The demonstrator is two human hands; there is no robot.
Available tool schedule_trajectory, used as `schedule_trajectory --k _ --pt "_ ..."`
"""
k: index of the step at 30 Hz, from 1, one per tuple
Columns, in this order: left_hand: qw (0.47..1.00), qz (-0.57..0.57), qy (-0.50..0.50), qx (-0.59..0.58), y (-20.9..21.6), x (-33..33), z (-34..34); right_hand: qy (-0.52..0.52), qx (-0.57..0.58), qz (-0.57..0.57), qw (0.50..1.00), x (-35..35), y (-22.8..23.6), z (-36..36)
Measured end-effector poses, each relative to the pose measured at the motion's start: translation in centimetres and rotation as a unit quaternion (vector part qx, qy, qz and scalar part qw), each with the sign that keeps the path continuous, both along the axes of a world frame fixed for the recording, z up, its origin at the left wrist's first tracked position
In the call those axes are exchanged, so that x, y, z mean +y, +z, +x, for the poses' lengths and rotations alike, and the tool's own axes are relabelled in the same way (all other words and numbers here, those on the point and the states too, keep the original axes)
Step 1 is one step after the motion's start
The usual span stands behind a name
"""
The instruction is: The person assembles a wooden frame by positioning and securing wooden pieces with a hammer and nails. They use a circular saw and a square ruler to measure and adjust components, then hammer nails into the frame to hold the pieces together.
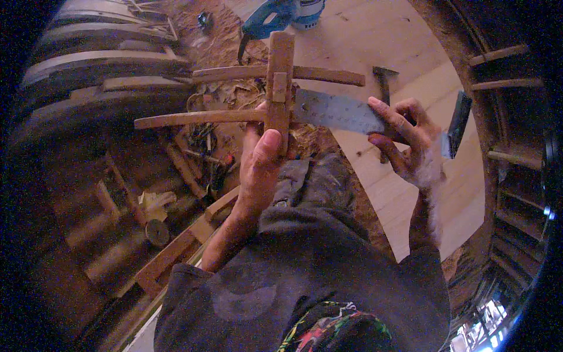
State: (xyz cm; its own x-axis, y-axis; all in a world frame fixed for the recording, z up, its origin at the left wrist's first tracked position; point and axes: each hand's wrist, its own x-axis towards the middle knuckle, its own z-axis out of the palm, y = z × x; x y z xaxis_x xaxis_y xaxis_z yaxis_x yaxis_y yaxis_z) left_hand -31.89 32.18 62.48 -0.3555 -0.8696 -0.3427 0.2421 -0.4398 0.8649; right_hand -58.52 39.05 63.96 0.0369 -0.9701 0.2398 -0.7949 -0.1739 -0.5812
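Observation:
My left hand [258,167] is closed round the lower part of an upright wooden post [280,56], thumb along its front. Two slightly curved wooden slats cross the post, an upper slat [229,73] and a lower slat [193,118]; a small wooden block [280,87] sits on its face. On the right, my right hand [410,141] grips the dark end of a flat grey metal blade [334,110] with small marks on it. The blade's far end meets or nearly meets the post's right side; contact cannot be made out. Its exact kind is unclear.
A pale board [434,211] lies at the right, with a hammer-like tool [384,79] and a dark-handled tool [460,120] on it. A blue power tool [267,20] stands at the top. Curved timber pieces [117,58] are stacked left; wood shavings litter the floor.

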Motion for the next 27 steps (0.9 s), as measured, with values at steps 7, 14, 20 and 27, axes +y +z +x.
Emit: schedule_trajectory --k 7,14,20,27 --pt "0.999 0.000 -0.037 0.012 -1.6 -1.1 -0.4 -0.035 -0.016 0.002 0.999 -1.4 -1.1 -0.2" --pt "0.998 -0.036 -0.044 0.008 -3.9 -2.4 -0.9 -0.004 -0.001 -0.059 0.998 -3.4 -3.7 -1.1" --pt "0.999 -0.023 -0.028 -0.006 -3.4 -2.5 -1.3 0.008 0.020 -0.019 1.000 -3.2 -3.4 -1.6" --pt "0.998 -0.026 -0.059 -0.020 -3.5 -2.1 -1.5 -0.001 0.003 -0.071 0.997 -2.9 -3.8 -2.0"
